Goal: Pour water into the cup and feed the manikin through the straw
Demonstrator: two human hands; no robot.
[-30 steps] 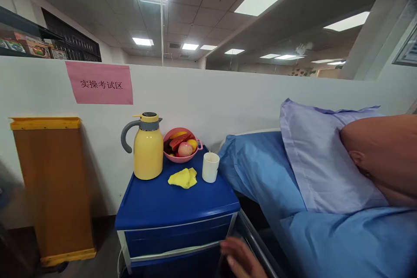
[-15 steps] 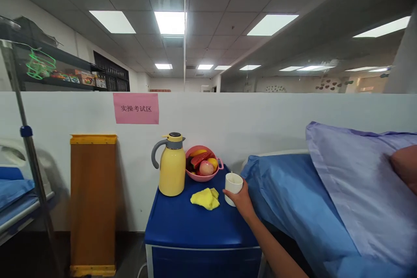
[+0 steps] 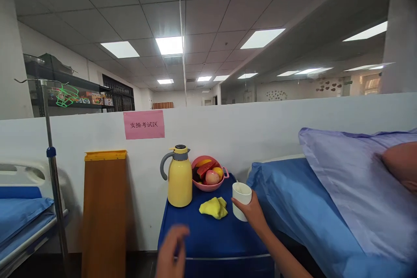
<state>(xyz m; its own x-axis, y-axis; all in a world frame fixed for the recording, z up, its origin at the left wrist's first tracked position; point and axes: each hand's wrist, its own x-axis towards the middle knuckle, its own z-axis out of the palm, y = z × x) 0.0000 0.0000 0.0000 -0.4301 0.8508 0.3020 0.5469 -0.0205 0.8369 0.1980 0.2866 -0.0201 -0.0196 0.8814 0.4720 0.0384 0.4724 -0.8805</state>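
Note:
My right hand (image 3: 253,213) is closed around a white cup (image 3: 239,214), thumb across its near side. The cup stands upright over the right part of a blue bedside cabinet top (image 3: 192,236); whether its base touches cannot be made out. Something thin and pale (image 3: 238,186) shows at the cup's rim. My left hand (image 3: 172,252), smeared by motion, is over the cabinet's front left edge with fingers partly apart and nothing visible in it. Beside the cup lies a crumpled yellow cloth (image 3: 213,208). Behind are a yellow thermos jug (image 3: 180,182) and a pink basket (image 3: 208,187) of fruit.
To the right is a bed with blue bedding (image 3: 280,186) and a lilac pillow (image 3: 339,169), on which a head partly shows. Left of the cabinet, a brown board (image 3: 104,208) leans on the white partition (image 3: 260,130). A metal drip stand (image 3: 54,182) stands by another bed.
My left hand has come into view from below. The view has shifted, so the cabinet and its things sit lower and further right. My right hand still holds the cup.

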